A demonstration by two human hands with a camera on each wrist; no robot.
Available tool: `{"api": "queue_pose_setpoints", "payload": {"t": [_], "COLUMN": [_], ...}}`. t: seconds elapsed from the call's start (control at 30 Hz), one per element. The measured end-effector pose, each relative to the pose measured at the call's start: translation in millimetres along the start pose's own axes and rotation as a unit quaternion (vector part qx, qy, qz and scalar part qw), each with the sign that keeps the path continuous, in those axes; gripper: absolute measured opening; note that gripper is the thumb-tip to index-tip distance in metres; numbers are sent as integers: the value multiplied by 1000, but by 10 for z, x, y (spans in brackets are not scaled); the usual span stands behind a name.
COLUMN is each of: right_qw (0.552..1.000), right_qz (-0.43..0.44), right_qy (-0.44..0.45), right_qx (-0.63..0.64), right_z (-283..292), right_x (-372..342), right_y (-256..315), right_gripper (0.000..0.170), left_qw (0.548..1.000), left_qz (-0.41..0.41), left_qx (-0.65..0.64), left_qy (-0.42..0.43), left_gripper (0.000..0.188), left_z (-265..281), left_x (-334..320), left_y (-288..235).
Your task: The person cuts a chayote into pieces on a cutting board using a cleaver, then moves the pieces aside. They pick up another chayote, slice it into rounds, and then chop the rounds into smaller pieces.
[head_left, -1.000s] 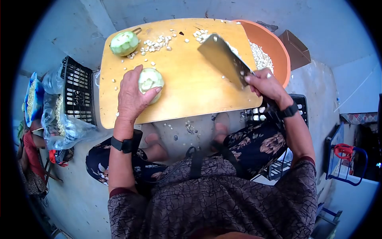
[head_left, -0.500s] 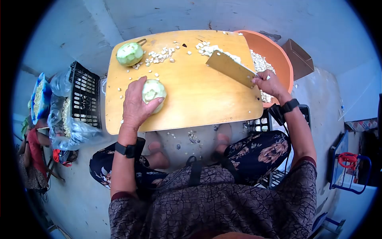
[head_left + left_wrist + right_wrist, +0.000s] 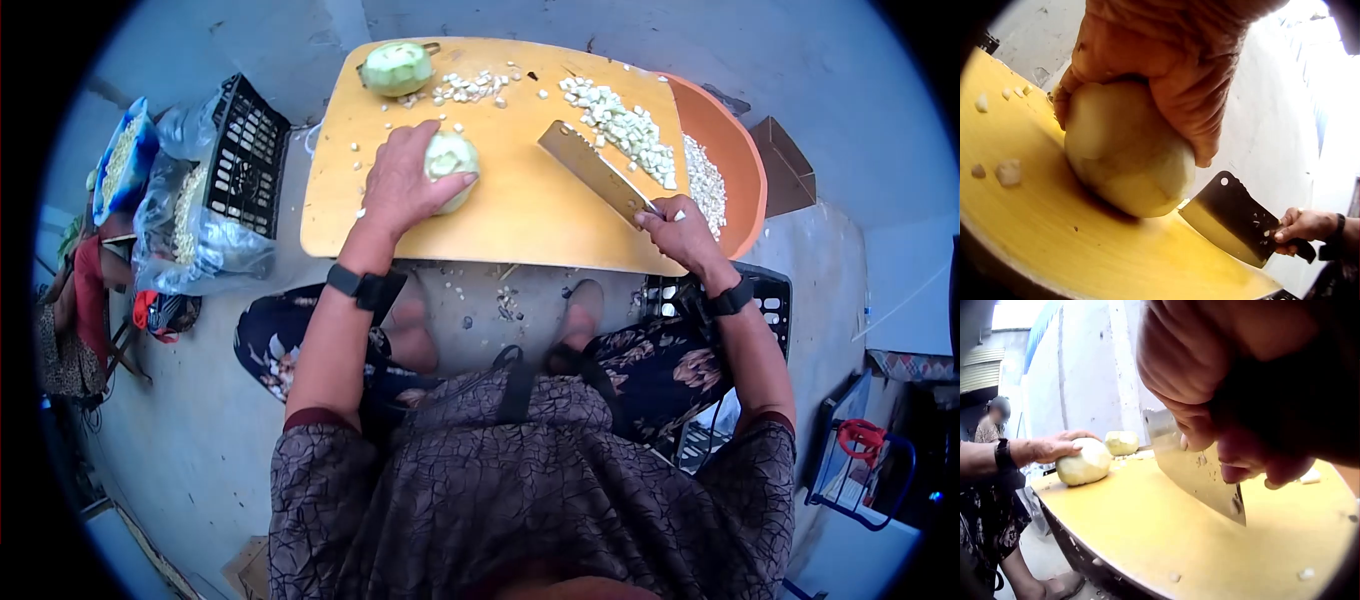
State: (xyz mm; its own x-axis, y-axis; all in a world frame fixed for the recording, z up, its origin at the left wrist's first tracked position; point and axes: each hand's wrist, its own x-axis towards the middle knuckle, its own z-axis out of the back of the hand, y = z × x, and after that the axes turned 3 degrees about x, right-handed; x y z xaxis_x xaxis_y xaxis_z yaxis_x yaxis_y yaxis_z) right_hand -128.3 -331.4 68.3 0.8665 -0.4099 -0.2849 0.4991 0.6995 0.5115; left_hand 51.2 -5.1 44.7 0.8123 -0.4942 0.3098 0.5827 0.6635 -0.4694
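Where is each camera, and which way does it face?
Head: worn on the head, facing forward and down at the board; both arms and feet show.
Left wrist: worn there, facing the vegetable; left fingers close, right fingers beyond.
Right wrist: worn there, facing the cleaver; right fingers close, left fingers beyond.
Both wrist views share board, vegetable, cleaver.

Left of both grips stand a black crate [image 3: 240, 178], a clear plastic bag [image 3: 235, 262] beside it and, farther out, a blue tray [image 3: 136, 112]. Beyond the rightmost grip sits a cardboard box [image 3: 783, 165].
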Motion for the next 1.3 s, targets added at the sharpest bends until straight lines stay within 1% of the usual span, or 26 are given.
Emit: {"api": "queue_pose_setpoints", "payload": {"t": [0.07,0.1,0.2,0.23,0.33,0.4,0.43,0.47,0.5,0.53,0.57,0.6,0.63,0.67,0.73,0.77,0.8,0.87,0.9,1.0,1.03,1.13,1.17,1.27,1.3], "right_qw": [999,997,991,989,985,988,989,990,991,994,994,995,995,995,995,994,993,991,995,995,994,989,984,989,978], "right_qz": [-8,-63,-90,-105,-126,-117,-112,-109,-105,-75,-79,-76,-82,-81,-76,-91,-95,-110,-82,-87,-83,-114,-146,-103,-128], "right_qy": [-12,32,33,2,-5,0,7,15,33,50,38,14,25,27,40,39,38,28,41,27,-3,5,45,30,45], "right_qx": [-40,12,91,105,115,102,94,85,77,67,66,63,44,46,49,55,59,71,30,40,76,90,91,105,160], "right_z": [-106,-91,-156,-163,-195,-217,-205,-212,-235,-233,-283,-271,-207,-211,-265,-264,-268,-244,-247,-241,-265,-272,-233,-293,-301], "right_x": [-42,-76,-3,-38,-85,-122,-126,-139,-75,-68,-116,-113,-152,-115,-34,-32,-59,-28,0,21,18,44,52,45,18], "right_y": [74,183,194,255,286,349,394,401,334,291,263,313,415,369,343,354,393,403,336,300,271,252,272,166,171], "right_gripper": [31,31,29,26,27,27,27,27,28,29,29,30,31,30,30,30,30,29,30,30,35,37,38,35,33], "left_qw": [1000,1000,999,999,1000,1000,999,999,999,998,999,999,999,999,993,988,982,969,969,980,981,975,968,954,950], "left_qz": [6,15,24,21,12,4,19,22,27,34,34,27,19,12,-55,-89,-119,-209,-212,-173,-157,-170,-200,-240,-245], "left_qx": [8,9,17,17,17,15,12,10,6,0,-6,-13,-22,-31,-82,-106,-121,-95,-77,-32,-59,-47,-49,-80,-104], "left_qy": [-2,5,19,19,9,7,35,31,34,45,40,23,28,33,57,65,79,90,96,89,96,134,147,159,165], "left_gripper": [78,78,80,81,81,81,84,85,85,86,86,85,84,82,81,80,91,97,98,96,94,94,84,76,70], "left_z": [-27,-16,-24,-24,-29,-15,26,42,-4,-34,-53,-40,-81,-119,-241,-288,-324,-340,-232,-5,5,-34,-32,-44,-50], "left_x": [-1,-5,-12,-5,11,5,16,60,107,54,-6,37,57,48,53,68,81,86,66,67,47,-17,-10,54,74], "left_y": [32,2,12,22,48,43,20,34,73,54,44,-4,-38,-76,-149,-189,-235,-331,-413,-541,-523,-528,-547,-519,-515]}}
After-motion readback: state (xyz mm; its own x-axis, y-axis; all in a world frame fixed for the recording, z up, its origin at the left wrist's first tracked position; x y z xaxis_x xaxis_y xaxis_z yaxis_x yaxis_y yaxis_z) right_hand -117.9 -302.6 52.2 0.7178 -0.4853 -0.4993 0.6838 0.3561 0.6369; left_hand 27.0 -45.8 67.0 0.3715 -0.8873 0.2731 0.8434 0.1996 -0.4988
